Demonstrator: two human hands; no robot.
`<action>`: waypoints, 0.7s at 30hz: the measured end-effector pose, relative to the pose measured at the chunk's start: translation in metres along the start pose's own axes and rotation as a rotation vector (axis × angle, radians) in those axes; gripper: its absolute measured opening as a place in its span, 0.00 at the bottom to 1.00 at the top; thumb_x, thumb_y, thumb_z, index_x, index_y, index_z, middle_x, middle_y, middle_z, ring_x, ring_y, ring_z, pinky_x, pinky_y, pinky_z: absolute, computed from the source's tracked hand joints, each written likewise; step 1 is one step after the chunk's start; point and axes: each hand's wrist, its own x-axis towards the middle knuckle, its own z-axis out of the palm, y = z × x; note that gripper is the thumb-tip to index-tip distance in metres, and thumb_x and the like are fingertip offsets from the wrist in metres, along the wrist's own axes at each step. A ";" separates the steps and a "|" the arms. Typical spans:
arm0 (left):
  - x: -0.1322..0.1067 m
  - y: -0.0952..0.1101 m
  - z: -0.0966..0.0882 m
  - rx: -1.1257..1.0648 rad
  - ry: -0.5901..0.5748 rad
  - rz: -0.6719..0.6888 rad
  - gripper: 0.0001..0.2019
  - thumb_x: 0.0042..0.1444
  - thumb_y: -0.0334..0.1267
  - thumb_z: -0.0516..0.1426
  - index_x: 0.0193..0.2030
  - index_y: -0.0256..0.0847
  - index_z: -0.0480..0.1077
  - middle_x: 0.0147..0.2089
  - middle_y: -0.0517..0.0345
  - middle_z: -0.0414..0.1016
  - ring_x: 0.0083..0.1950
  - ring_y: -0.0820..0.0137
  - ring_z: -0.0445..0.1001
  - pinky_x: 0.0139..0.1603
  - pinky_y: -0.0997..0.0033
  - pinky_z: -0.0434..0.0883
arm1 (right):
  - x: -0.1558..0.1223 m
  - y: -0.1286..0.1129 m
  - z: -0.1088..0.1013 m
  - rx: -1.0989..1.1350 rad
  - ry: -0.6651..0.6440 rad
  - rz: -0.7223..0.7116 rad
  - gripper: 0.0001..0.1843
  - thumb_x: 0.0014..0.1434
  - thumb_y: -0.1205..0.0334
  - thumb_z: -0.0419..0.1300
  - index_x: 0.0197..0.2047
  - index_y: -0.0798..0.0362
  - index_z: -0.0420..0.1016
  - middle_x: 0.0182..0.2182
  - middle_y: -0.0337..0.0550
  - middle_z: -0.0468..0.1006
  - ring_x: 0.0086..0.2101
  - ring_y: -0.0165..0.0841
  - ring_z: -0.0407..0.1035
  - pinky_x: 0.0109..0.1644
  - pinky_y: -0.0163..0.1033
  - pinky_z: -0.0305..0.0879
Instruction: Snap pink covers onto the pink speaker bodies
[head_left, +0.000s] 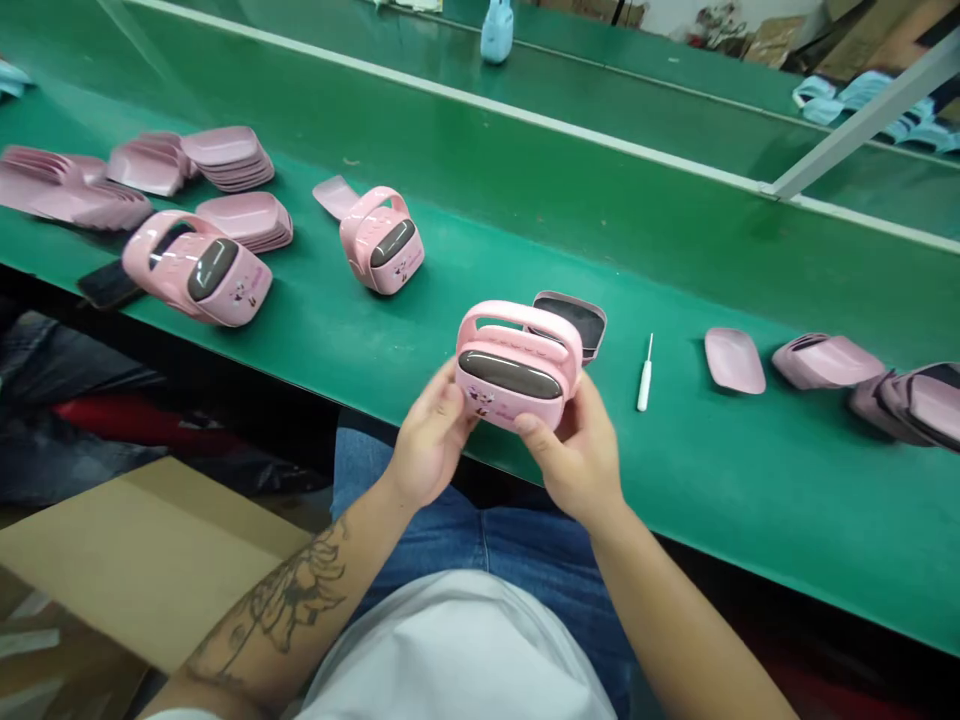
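Left grip (431,435) and right grip (574,450) — both clamped on a pink handled case (514,365), held over the bench (375,355) front edge; a small white screwdriver (645,375) lies just right of the grips.

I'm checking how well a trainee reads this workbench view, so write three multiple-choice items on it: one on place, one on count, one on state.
1. Where does the slim white-handled screwdriver lie on the green conveyor belt?
A) At the far left end
B) Right of the held pink plastic handled case
C) Behind the white rail

2. How many other assembled pink cases sit on the belt?
A) Two
B) Four
C) None

3. How is the held case supported?
A) Resting on the belt
B) By one hand alone
C) In both hands

Answers:
1. B: the screwdriver lies just right of the held case.
2. A: one assembled case and a second assembled case sit to its left.
3. C: the left hand and right hand both grip it.
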 end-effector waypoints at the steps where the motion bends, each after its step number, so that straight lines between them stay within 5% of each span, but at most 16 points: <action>1: 0.000 0.000 -0.008 0.116 0.012 0.084 0.37 0.71 0.58 0.57 0.81 0.49 0.54 0.80 0.40 0.61 0.78 0.50 0.67 0.73 0.43 0.71 | 0.003 -0.002 -0.008 -0.071 0.021 -0.034 0.42 0.61 0.41 0.73 0.72 0.47 0.66 0.66 0.55 0.75 0.64 0.50 0.72 0.70 0.60 0.69; 3: 0.002 0.008 -0.023 0.389 0.018 0.291 0.50 0.61 0.54 0.69 0.83 0.49 0.48 0.84 0.38 0.52 0.82 0.47 0.59 0.80 0.40 0.61 | 0.010 -0.006 -0.026 -0.239 -0.011 -0.105 0.46 0.53 0.45 0.79 0.70 0.45 0.69 0.65 0.53 0.75 0.64 0.51 0.71 0.71 0.61 0.68; 5: 0.006 0.022 -0.032 0.617 -0.080 0.400 0.55 0.53 0.52 0.74 0.82 0.47 0.53 0.84 0.39 0.52 0.83 0.44 0.54 0.82 0.39 0.56 | 0.015 -0.011 -0.041 -0.345 -0.102 -0.145 0.46 0.50 0.44 0.81 0.68 0.43 0.72 0.64 0.51 0.77 0.63 0.52 0.71 0.71 0.62 0.67; 8: 0.013 0.043 -0.028 0.731 -0.275 0.273 0.52 0.48 0.52 0.76 0.77 0.46 0.63 0.77 0.41 0.68 0.75 0.44 0.70 0.75 0.45 0.69 | 0.018 -0.013 -0.050 -0.365 -0.235 -0.139 0.45 0.52 0.40 0.79 0.68 0.43 0.72 0.65 0.52 0.77 0.64 0.52 0.71 0.71 0.64 0.66; 11: 0.018 0.050 -0.013 0.698 -0.353 0.085 0.42 0.49 0.51 0.75 0.70 0.44 0.71 0.66 0.47 0.79 0.62 0.50 0.81 0.63 0.54 0.80 | 0.013 -0.010 -0.048 -0.344 -0.301 -0.077 0.45 0.59 0.39 0.74 0.72 0.44 0.67 0.67 0.53 0.74 0.66 0.52 0.69 0.72 0.64 0.64; 15: 0.016 0.045 0.002 0.672 -0.304 0.071 0.37 0.49 0.51 0.75 0.64 0.44 0.75 0.61 0.51 0.83 0.57 0.53 0.83 0.56 0.57 0.81 | 0.007 -0.012 -0.052 -0.306 -0.367 0.022 0.42 0.66 0.42 0.68 0.76 0.43 0.59 0.72 0.52 0.67 0.71 0.50 0.62 0.76 0.64 0.58; 21: 0.011 0.044 0.016 0.655 -0.235 0.079 0.34 0.47 0.45 0.75 0.61 0.44 0.76 0.59 0.51 0.84 0.55 0.53 0.84 0.54 0.56 0.82 | 0.021 -0.030 -0.066 -0.261 -0.472 0.164 0.38 0.63 0.45 0.72 0.70 0.44 0.67 0.69 0.50 0.73 0.65 0.49 0.71 0.70 0.58 0.70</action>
